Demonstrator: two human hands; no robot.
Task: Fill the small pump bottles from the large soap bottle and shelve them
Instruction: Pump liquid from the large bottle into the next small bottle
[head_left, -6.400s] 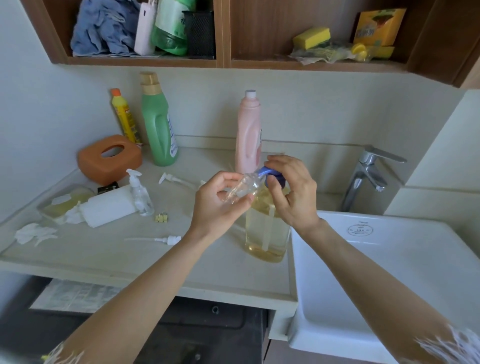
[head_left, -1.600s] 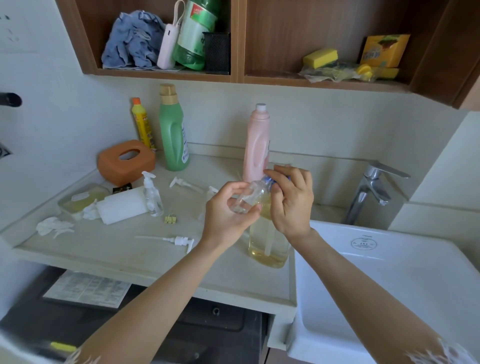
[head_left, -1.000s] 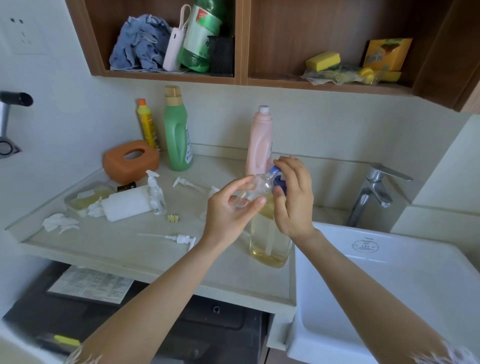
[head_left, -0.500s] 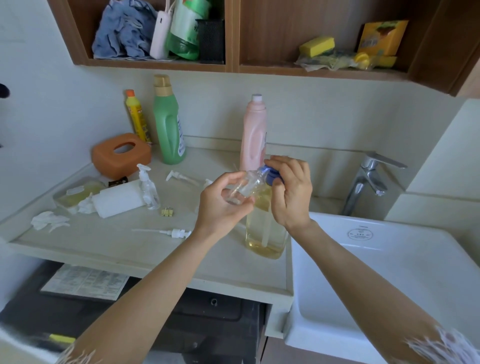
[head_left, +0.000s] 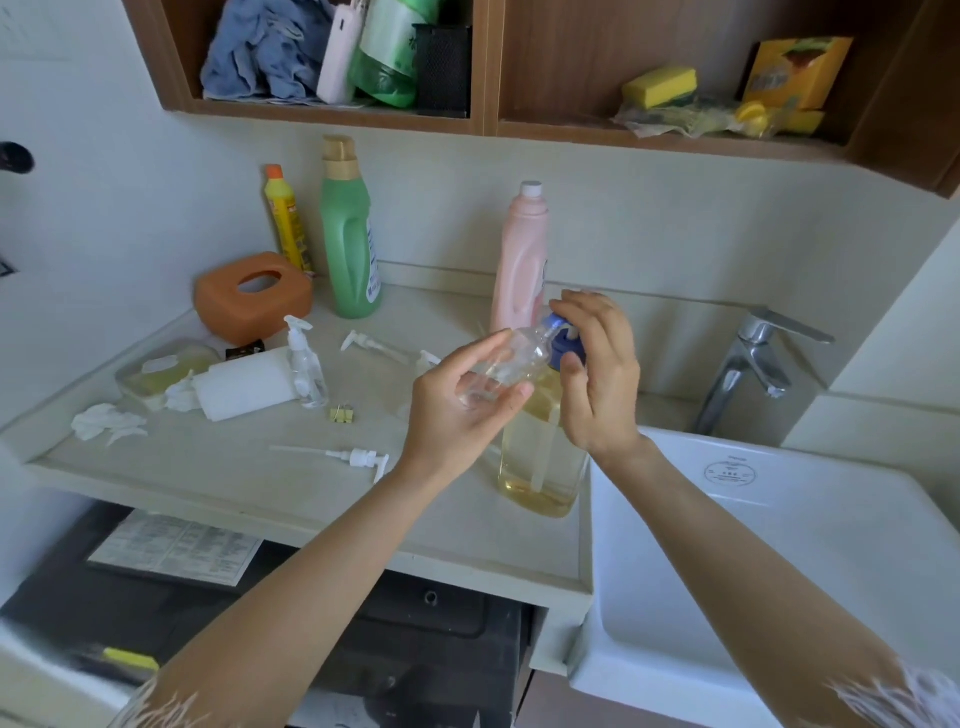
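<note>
My left hand (head_left: 460, 410) holds a small clear bottle (head_left: 506, 364) tilted, its mouth up against the blue pump head (head_left: 558, 338) of the large soap bottle (head_left: 540, 457). The large bottle stands on the counter by the sink and holds yellow liquid. My right hand (head_left: 597, 374) grips the blue pump head from above. Another small pump bottle (head_left: 306, 366) with its pump fitted stands further left on the counter. Loose white pumps lie at the counter's front (head_left: 353, 457) and near the back (head_left: 371, 344).
A pink bottle (head_left: 522, 254), a green bottle (head_left: 348, 234) and a yellow bottle (head_left: 284, 218) stand along the wall. An orange tissue box (head_left: 249, 296), a white roll (head_left: 247, 382) and tissues lie at left. The sink (head_left: 779, 545) and tap (head_left: 753, 364) are at right; wooden shelves (head_left: 332, 111) hang above.
My hands stay at the large bottle's pump with the small bottle held to it. Only the camera has shifted slightly.
</note>
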